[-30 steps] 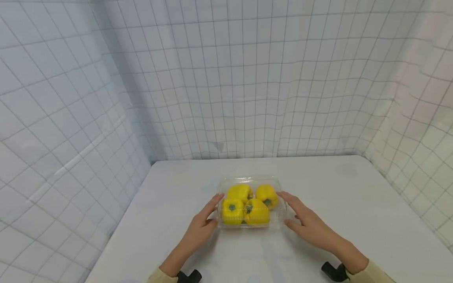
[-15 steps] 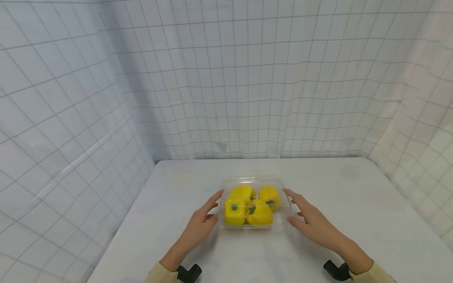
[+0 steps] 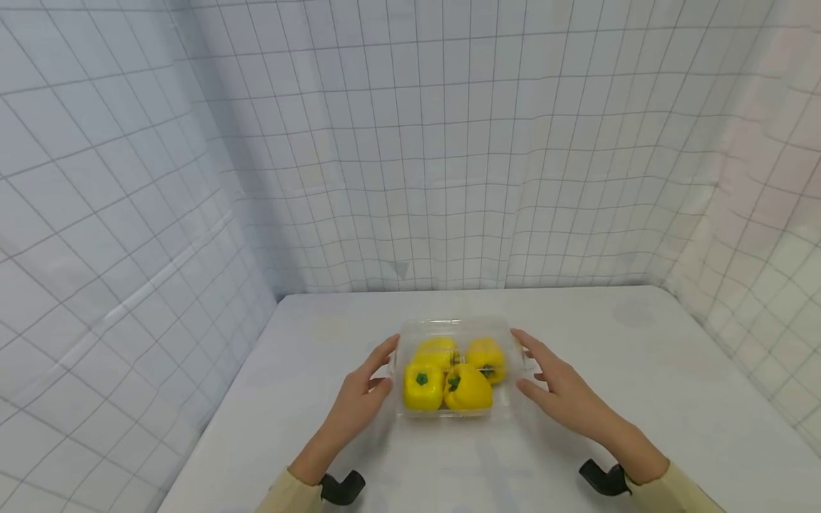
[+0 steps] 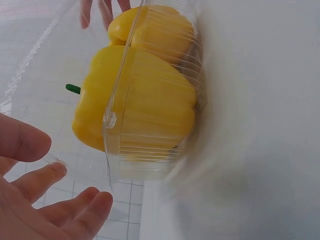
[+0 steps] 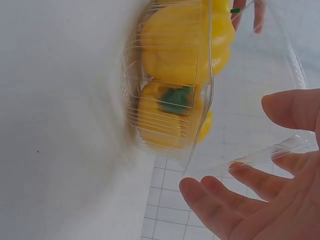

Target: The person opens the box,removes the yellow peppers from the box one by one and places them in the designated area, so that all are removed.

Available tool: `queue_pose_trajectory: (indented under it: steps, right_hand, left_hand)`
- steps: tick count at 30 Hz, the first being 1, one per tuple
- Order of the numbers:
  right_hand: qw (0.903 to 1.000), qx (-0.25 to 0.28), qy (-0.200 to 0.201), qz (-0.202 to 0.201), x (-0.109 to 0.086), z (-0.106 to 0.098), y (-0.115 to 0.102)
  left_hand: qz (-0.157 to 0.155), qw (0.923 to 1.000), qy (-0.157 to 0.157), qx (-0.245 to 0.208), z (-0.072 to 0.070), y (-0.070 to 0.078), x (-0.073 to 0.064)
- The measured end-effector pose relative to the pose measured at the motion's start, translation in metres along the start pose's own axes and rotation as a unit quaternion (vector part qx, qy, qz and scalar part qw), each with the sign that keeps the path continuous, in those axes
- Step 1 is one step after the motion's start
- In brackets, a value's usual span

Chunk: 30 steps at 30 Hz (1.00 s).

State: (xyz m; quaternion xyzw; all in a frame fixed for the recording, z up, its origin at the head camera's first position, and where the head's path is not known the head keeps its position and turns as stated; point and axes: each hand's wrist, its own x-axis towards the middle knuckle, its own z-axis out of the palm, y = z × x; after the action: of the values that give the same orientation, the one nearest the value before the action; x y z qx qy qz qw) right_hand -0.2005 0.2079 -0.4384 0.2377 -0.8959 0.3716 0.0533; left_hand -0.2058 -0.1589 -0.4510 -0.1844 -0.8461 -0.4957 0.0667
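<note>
A clear plastic clamshell box (image 3: pixel 507 410) holding several yellow bell peppers (image 3: pixel 423 385) sits on the white table. Its transparent lid (image 4: pixel 45 95) is tilted up from the base, with the peppers showing below it. My left hand (image 3: pixel 360 399) is at the lid's left side; in the left wrist view its fingertips (image 4: pixel 57 167) meet the lid's lower corner, thumb apart. On the other side, my right hand (image 3: pixel 561 392) reaches along the lid, and the right wrist view shows its fingers (image 5: pixel 260 180) loosely extended at the lid's edge, thumb spread away.
The white tabletop (image 3: pixel 321 320) spreads around the box. Grid-patterned white sheets (image 3: pixel 417 142) hang behind and on both sides. Black wrist mounts (image 3: pixel 343 488) are strapped below each hand.
The lid has gone from lying over the peppers to standing tilted up, its front edge now farther back. Both hands have risen slightly along with it. The peppers stay in the base.
</note>
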Motion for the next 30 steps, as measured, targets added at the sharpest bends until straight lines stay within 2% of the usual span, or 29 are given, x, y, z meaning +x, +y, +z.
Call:
queue_pose_trajectory:
  steps: [8, 15, 28, 30]
  right_hand:
    - [0.9997, 0.007, 0.021, -0.005, 0.01, -0.003, -0.003]
    - [0.9992, 0.0, 0.04, -0.01, 0.018, -0.003, 0.0]
    - [0.9975, 0.037, 0.06, -0.011, 0.032, -0.006, 0.005]
    - [0.997, 0.041, 0.064, -0.013, 0.036, -0.007, 0.005]
  left_hand:
    - [0.008, 0.9998, 0.014, -0.009, -0.002, -0.001, 0.01]
    - [-0.003, 0.9989, 0.024, -0.039, -0.004, 0.001, 0.019]
    - [-0.011, 0.9965, 0.035, -0.076, 0.0, -0.006, 0.038]
    - [-0.015, 0.9962, 0.035, -0.078, -0.001, 0.002, 0.04]
